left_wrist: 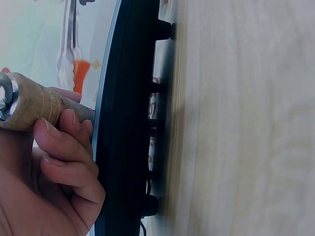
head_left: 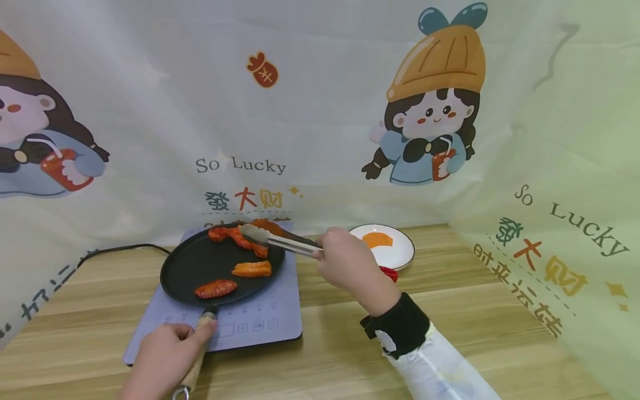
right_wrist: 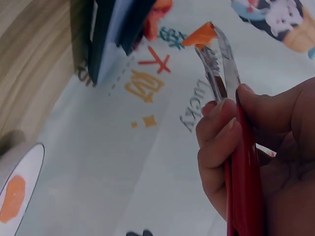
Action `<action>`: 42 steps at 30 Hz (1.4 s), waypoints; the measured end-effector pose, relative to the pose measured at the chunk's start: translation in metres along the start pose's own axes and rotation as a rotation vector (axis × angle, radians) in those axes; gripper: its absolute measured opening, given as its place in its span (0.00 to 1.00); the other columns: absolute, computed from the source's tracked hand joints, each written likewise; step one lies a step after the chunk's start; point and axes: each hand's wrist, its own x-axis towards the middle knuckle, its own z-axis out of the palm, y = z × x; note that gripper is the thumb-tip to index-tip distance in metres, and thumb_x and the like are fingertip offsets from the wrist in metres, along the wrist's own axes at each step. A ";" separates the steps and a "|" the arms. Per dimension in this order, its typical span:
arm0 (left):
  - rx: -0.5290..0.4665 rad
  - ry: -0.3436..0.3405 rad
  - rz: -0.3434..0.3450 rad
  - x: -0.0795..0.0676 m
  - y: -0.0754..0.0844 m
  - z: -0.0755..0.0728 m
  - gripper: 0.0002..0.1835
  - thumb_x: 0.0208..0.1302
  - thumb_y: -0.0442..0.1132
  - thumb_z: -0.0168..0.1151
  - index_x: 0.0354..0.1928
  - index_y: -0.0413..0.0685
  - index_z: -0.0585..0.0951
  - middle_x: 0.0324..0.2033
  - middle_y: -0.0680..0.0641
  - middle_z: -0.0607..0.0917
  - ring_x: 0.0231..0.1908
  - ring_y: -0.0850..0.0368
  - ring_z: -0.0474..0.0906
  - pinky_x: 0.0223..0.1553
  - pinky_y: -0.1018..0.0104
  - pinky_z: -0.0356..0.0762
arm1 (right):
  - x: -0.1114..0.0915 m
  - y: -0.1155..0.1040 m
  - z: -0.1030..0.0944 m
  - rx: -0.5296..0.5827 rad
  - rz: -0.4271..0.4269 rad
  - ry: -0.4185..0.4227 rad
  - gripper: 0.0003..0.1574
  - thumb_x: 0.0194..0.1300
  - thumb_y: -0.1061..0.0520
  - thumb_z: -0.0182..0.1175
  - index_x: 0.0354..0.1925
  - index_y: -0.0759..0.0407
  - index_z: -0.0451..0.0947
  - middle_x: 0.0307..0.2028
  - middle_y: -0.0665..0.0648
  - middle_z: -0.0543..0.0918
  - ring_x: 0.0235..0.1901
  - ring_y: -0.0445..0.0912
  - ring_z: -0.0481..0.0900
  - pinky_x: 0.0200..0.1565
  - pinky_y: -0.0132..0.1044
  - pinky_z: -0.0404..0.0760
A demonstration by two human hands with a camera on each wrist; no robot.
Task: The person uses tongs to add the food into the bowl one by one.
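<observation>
My left hand [head_left: 167, 353] holds the wooden handle [left_wrist: 39, 103] of a round black frying pan [head_left: 200, 261], its fingers bent against the underside in the left wrist view. The right hand [head_left: 345, 264] grips metal tongs [head_left: 295, 244] with red handles [right_wrist: 246, 182]. Between the tong tips is an orange piece of food [right_wrist: 201, 35], raised by the pan's far right rim. Inside the pan lie a red-orange piece like a chicken wing [head_left: 216, 289], a folded orange piece [head_left: 251, 269] and red pieces [head_left: 230, 232] at the back.
Under the pan is a pale flat induction cooker [head_left: 270, 328], with a black cord [head_left: 125, 246] running left. A white dark-rimmed plate [head_left: 402, 253] bears an orange slice [head_left: 377, 240] at right. A printed cloth [head_left: 325, 111] hangs behind the wooden table [head_left: 340, 355].
</observation>
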 end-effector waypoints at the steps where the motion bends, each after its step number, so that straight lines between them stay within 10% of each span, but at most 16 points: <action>1: 0.000 0.003 0.000 0.000 0.000 0.000 0.33 0.63 0.70 0.50 0.15 0.49 0.71 0.13 0.52 0.67 0.21 0.55 0.66 0.25 0.64 0.61 | 0.003 -0.003 0.003 -0.029 -0.019 0.000 0.07 0.66 0.52 0.59 0.36 0.54 0.81 0.28 0.52 0.73 0.25 0.45 0.71 0.22 0.34 0.68; 23: -0.016 0.012 -0.001 -0.001 0.005 0.004 0.33 0.63 0.69 0.50 0.15 0.49 0.71 0.14 0.51 0.69 0.22 0.56 0.66 0.24 0.64 0.61 | 0.035 -0.070 0.040 -0.344 -0.174 -0.052 0.10 0.61 0.48 0.64 0.39 0.50 0.83 0.34 0.52 0.74 0.22 0.45 0.72 0.23 0.41 0.77; 42: -0.018 0.013 -0.029 0.000 0.001 0.001 0.33 0.62 0.69 0.51 0.13 0.50 0.68 0.11 0.53 0.65 0.19 0.56 0.64 0.23 0.65 0.60 | 0.039 -0.060 0.033 -0.164 -0.121 -0.044 0.11 0.61 0.53 0.63 0.41 0.55 0.79 0.39 0.52 0.74 0.28 0.43 0.72 0.27 0.36 0.75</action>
